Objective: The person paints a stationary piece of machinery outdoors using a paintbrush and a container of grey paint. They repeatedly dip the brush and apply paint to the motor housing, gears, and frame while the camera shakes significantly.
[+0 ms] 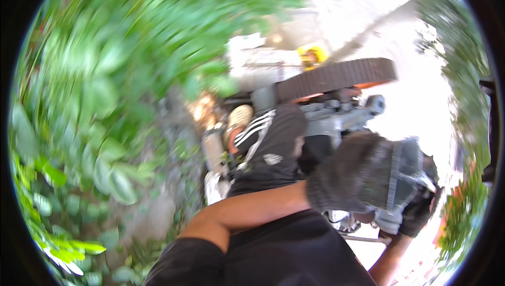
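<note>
My left hand [344, 173], in a dark grey knitted glove, reaches across my body to the right and is blurred. It seems closed on a dark grey-blue cloth with a pale seam [402, 173], which hides its fingertips. My right hand [417, 213], in a dark glove too, is at the cloth's lower right edge, its fingers mostly hidden. Beyond my hands is a grey metal machine [326, 120] with a rounded end. A ribbed dark brown band [336, 80], orange along its lower side, curves over the machine's far side.
Leafy green plants [121, 75] crowd the left side. My black-trousered leg [273, 154] and a tan shoe [240, 118] are beside the machine. Behind it are a whitish block-shaped thing [263, 68] and a yellow round object [312, 54]. Bright pale ground [357, 2] lies beyond.
</note>
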The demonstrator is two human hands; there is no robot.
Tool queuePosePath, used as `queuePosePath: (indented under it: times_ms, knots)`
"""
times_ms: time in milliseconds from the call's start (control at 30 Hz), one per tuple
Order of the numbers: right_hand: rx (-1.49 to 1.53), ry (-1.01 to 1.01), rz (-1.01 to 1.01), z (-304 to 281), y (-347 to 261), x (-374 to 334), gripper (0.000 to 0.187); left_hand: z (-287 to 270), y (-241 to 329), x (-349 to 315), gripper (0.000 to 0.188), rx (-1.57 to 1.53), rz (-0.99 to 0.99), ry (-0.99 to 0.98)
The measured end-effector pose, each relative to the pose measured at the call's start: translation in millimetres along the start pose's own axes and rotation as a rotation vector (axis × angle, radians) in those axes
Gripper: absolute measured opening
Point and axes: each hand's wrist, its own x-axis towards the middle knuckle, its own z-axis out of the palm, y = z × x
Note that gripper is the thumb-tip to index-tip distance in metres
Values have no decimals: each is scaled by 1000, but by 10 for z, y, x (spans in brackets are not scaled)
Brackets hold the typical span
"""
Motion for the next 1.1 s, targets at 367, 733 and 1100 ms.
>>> queuePosePath:
  times_ms: [367, 733, 1100]
  knots:
    - [32, -45, 81, -218, 39, -779, 31, 87, 157, 416, 125, 4, -50, -537]
    - [315, 199, -37, -921, -278, -574, 41, 600, 349, 663, 114, -166, -60, -643]
    - [-39, 162, -131, -1408, -429, 584, 18, 658, 119, 535, 116, -78, -100, -492]
